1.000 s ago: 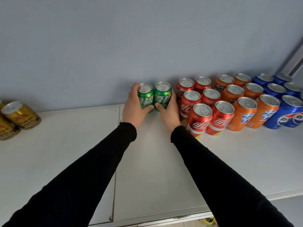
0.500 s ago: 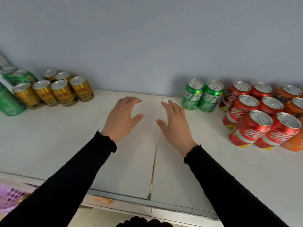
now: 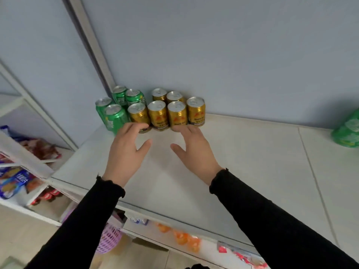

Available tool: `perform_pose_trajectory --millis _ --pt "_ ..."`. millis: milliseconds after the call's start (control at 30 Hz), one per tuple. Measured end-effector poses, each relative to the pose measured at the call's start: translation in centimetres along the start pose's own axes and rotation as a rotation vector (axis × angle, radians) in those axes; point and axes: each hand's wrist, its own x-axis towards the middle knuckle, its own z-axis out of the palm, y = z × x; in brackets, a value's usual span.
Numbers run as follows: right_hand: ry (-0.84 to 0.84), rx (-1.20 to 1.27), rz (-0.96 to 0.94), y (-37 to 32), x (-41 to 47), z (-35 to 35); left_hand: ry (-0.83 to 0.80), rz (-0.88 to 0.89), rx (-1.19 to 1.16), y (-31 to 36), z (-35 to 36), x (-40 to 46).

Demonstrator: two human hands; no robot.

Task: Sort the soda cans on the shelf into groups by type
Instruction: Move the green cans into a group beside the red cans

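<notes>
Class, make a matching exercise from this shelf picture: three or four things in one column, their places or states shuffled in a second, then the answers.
1. cluster of green drink cans
2. cluster of gold drink cans
3. lone blurred green can
4. left hand

A. at the right edge of the view
B. open, holding nothing
C. in the shelf's left corner
D. just right of the corner cluster

Pairs: 1-C, 2-D, 3-A, 4-B

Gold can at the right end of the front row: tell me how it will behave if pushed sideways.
The gold can is a rigid, upright cylinder, so it probably slides on the smooth shelf. A high push might tip it; once down, it would likely roll.
</notes>
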Motion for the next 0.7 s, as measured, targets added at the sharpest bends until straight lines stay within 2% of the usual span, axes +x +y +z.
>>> perform_pose_trajectory --millis 233,367,533,700 --pt "0.01 0.275 0.15 -8.2 6.0 11.4 0.113 -0.092 -0.122 -11.7 -4.2 1.0" --pt "0.064 0.433 0.292 -10.3 6.9 15.7 0.125 -0.253 -0.266 -15.8 -4.0 2.3" --pt "0.171 0.427 0.398 -11.5 8.8 18.4 0.077 -0.392 -0.509 -18.1 -3.3 5.8" --pt "0.263 0.355 0.429 -12.6 10.6 20.3 0.008 -0.361 -0.662 -18.7 -2.4 9.1"
